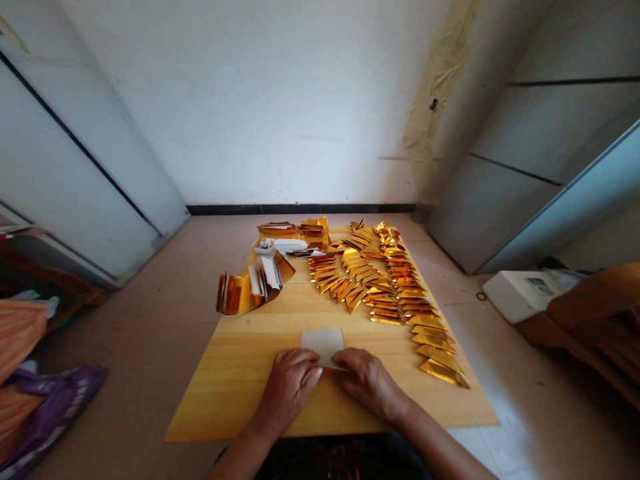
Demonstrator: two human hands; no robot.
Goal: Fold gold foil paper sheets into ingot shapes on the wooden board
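The left hand (289,381) and right hand (367,379) curl toward each other, gripping the near edge of 1 squarish, pale grey paper (323,341), orange along that edge, at the desk (260,333).

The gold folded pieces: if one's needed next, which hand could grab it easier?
Probably the right hand: the nearest gold folded pieces lie out on its side, while the left hand is farther away.

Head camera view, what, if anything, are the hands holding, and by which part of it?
A square, whitish paper sheet, by its near edge: left hand at the left end, right hand at the right.
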